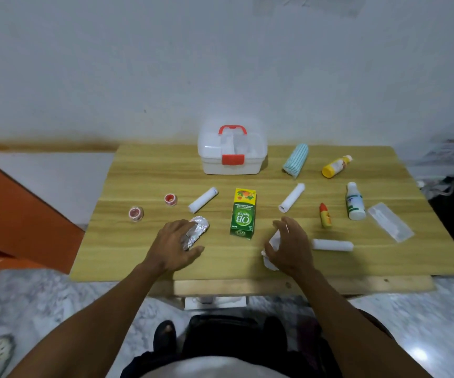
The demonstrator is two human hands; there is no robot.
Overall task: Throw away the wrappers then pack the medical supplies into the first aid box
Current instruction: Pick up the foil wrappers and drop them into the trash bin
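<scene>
A closed white first aid box (231, 156) with a red handle and latch stands at the back of the wooden table (127, 257). My left hand (175, 242) grips a crumpled silver foil wrapper (200, 229) near the front. My right hand (289, 246) curls round a crumpled white wrapper (273, 241). Between my hands lies a green medicine carton (243, 214). Three white gauze rolls (202, 199) (292, 197) (332, 245) lie around, with two small red tape rolls (136, 213) (170, 199) at the left.
On the right side lie a teal striped roll (296, 160), a yellow bottle (336, 166), a white bottle (354, 201), a small red-yellow tube (325, 215) and a clear packet (390, 225). An orange panel (16, 214) stands left of the table. A dark bag (220, 336) sits on the floor below.
</scene>
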